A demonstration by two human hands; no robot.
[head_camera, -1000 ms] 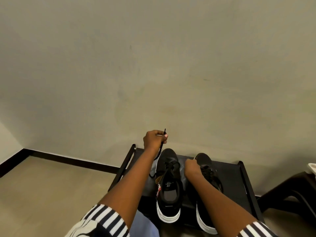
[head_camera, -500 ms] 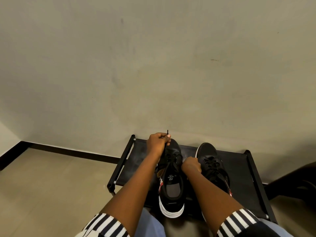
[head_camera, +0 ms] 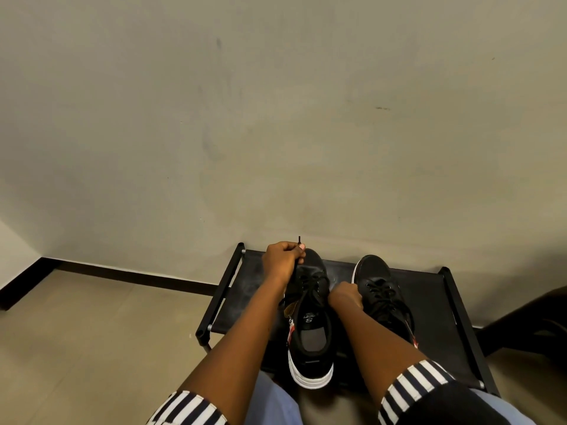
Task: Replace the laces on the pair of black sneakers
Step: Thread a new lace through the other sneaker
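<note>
Two black sneakers with white soles stand side by side on a low black rack (head_camera: pixel 429 302), toes toward the wall. My left hand (head_camera: pixel 282 260) is above the toe of the left sneaker (head_camera: pixel 310 326) and pinches a black lace (head_camera: pixel 299 239), whose tip sticks up past my fingers. My right hand (head_camera: pixel 345 297) rests curled between the two shoes, at the laces of the left one; what its fingers hold is hidden. The right sneaker (head_camera: pixel 380 289) still carries black laces and is partly covered by my right forearm.
A plain grey wall rises just behind the rack, with a dark skirting board (head_camera: pixel 122 273) along the tiled floor (head_camera: pixel 92 332). A dark piece of furniture (head_camera: pixel 534 320) stands at the right edge. My knees in light blue fabric are at the bottom.
My left hand has come down from above the rack to the left sneaker's toe, still holding the lace end. The camera has tilted down a little. My right hand has stayed in place.
</note>
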